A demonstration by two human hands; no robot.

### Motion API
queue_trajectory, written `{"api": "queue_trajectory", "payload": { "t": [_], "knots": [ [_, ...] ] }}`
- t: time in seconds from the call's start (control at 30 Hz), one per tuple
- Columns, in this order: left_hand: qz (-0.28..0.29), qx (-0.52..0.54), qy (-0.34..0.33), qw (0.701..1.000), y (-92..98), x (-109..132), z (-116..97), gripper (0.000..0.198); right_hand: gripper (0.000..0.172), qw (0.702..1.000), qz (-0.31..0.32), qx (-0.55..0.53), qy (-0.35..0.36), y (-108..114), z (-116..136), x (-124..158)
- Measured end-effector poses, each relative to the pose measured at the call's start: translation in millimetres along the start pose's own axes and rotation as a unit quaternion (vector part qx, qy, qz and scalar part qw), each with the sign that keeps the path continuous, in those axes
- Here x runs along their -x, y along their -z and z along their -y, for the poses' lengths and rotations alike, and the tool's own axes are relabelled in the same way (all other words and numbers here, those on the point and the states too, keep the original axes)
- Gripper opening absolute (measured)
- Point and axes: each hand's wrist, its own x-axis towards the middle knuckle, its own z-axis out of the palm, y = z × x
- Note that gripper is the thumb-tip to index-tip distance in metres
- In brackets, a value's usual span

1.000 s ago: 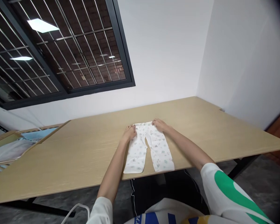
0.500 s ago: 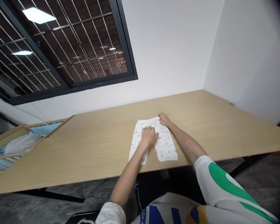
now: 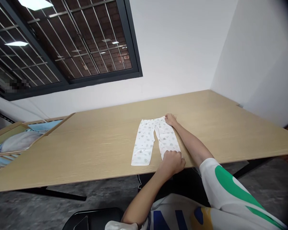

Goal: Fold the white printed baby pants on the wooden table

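Observation:
Small white baby trousers with a faint printed pattern lie flat on the light wooden table, waistband at the far end, legs pointing toward me. My right hand rests on the right corner of the waistband, fingers bent onto the cloth. My left hand has crossed over to the cuff of the right leg near the table's front edge, with its fingers curled closed on the hem.
A wooden crate with light blue and white cloth stands past the table's left end. A barred dark window fills the upper left wall. White walls meet at the table's far right corner. A black chair seat shows below.
My left hand slid from the left end of the waistband down across the trousers to the right leg's cuff. My right hand stayed at the waistband's right corner.

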Motion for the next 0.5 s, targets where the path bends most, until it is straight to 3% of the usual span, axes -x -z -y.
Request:
{"api": "queue_trajectory", "payload": {
  "t": [0.17, 0.27, 0.4, 0.5],
  "knots": [
    [-0.028, 0.032, -0.003, 0.999, 4.6, 12, 7, 0.033, 0.021, 0.998, 0.014, -0.055, -0.022, 10, 11, -5],
    [-0.071, 0.127, 0.015, 0.989, 12.1, 26, 15, 0.037, 0.028, 0.995, 0.008, -0.097, -0.035, 20, 24, -11],
    [-0.131, 0.330, 0.060, 0.933, 21.9, 51, 31, 0.040, 0.040, 0.988, -0.011, -0.149, -0.045, 25, 54, -22],
    [-0.162, 0.389, 0.093, 0.902, 28.5, 73, 48, 0.043, 0.042, 0.982, -0.014, -0.181, -0.043, 17, 83, -25]
  ]
}}
